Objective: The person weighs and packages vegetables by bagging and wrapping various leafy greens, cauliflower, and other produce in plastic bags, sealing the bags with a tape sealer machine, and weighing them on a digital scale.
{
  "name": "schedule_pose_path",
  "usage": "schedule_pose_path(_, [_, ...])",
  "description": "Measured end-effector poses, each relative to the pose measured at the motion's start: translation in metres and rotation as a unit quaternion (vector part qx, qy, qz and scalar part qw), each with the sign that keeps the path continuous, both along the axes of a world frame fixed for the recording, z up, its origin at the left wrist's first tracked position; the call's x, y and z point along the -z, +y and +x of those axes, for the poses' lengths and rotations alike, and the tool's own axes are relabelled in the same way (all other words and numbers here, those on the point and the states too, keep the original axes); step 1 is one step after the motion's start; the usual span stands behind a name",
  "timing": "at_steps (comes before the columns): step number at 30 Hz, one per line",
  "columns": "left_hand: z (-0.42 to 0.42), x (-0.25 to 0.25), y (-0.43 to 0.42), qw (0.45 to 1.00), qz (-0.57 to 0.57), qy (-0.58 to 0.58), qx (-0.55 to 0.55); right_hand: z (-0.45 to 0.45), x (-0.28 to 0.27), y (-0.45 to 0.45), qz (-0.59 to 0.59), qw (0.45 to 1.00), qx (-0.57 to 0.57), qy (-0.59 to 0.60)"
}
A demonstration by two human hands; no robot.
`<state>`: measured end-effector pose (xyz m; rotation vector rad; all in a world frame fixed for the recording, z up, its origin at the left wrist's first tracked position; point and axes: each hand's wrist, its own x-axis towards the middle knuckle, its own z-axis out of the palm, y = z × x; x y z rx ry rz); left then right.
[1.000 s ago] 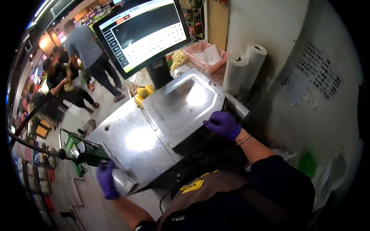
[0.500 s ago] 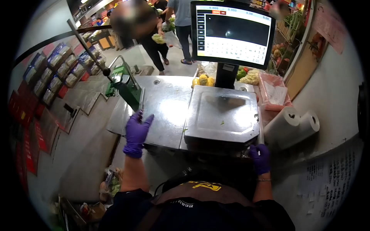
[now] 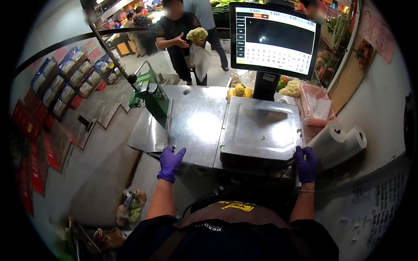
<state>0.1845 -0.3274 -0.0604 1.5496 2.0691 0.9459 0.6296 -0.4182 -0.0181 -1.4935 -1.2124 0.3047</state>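
Note:
My left hand (image 3: 171, 165), in a purple glove, rests at the front edge of the metal counter (image 3: 191, 135), near the base of a green bag-sealing stand (image 3: 152, 98). Its thumb and fingers are apart, with nothing held. Beside the front right corner of the flat metal weighing scale (image 3: 261, 126) is my right hand (image 3: 306, 165), also gloved in purple. Its fingers are slightly bent and spread at the counter's edge, and I see nothing in them. Only a few green leaf scraps lie on the scale's plate.
A screen (image 3: 275, 41) stands behind the scale. Plastic bag rolls (image 3: 333, 137) and a pink basket (image 3: 315, 106) are at the right. Yellow produce (image 3: 239, 91) sits behind the scale. Across the counter a person (image 3: 178, 43) holds up a cauliflower (image 3: 197, 35) and a plastic bag (image 3: 200, 63).
My left hand has drawn back from beside the green stand to the counter's front edge. My right hand has moved up by the scale's corner. The person opposite has raised the cauliflower.

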Motion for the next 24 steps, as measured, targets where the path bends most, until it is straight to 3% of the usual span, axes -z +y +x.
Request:
schedule_pose_path(3, [-0.003,0.01,0.003,0.999,0.035,0.014,0.016,-0.007,-0.006,0.0,-0.001,1.0,0.019,0.013])
schedule_pose_path(6, [-0.003,0.021,0.01,0.995,0.081,-0.062,0.008,-0.013,-0.027,-0.012,-0.032,0.997,0.054,-0.045])
schedule_pose_path(8, [-0.001,0.017,0.014,0.995,0.066,-0.078,0.004,0.006,0.011,-0.01,0.0,0.994,0.067,-0.081])
schedule_pose_path(10, [0.014,0.001,0.013,0.991,0.11,-0.062,0.042,-0.003,0.003,-0.019,0.03,0.995,0.077,-0.063])
schedule_pose_path(12, [0.023,0.007,0.019,0.975,0.135,-0.153,0.089,0.001,0.009,-0.028,-0.001,0.993,0.101,-0.067])
schedule_pose_path(18, [0.083,-0.018,0.011,0.938,0.099,-0.235,0.236,0.036,0.063,-0.061,0.03,0.965,0.231,0.118])
schedule_pose_path(22, [0.125,-0.021,0.005,0.922,0.059,-0.18,0.337,0.044,0.066,-0.095,-0.068,0.941,0.303,0.131])
schedule_pose_path(24, [0.146,-0.02,-0.003,0.907,0.013,-0.22,0.358,0.043,0.071,-0.102,-0.057,0.94,0.306,0.138])
